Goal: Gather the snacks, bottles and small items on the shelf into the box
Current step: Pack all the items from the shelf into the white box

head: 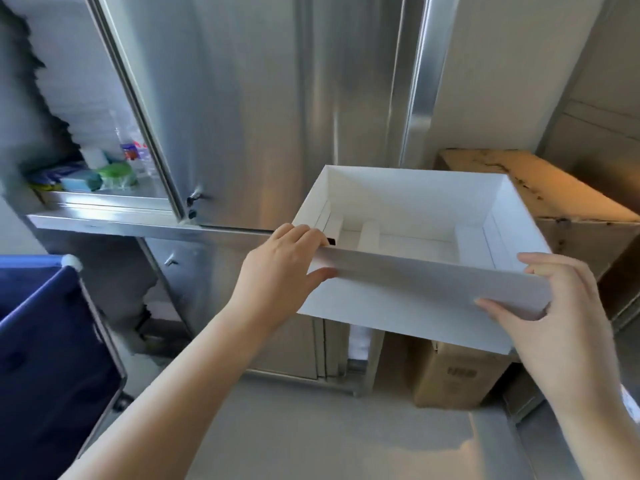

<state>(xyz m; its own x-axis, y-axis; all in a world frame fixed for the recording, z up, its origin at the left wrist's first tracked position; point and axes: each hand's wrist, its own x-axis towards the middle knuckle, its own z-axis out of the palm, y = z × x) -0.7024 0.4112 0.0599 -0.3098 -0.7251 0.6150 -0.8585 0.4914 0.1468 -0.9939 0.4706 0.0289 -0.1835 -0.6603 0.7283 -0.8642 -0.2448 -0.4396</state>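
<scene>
R hand (561,317) & L hand (280,268) grip white box (415,282); shelf (104,204) at left.

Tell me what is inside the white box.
Only white cardboard dividers show inside the box, plus a small dark thing by the left hand. The near wall hides the floor behind it.

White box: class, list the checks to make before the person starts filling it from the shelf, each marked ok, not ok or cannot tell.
Left hand grips the white box: ok.
Right hand grips it too: ok.
Box top open, room inside: ok.
Bottle and packets sit on the shelf: ok.
A hand free for picking: not ok.
Box set down somewhere steady: cannot tell.
</scene>
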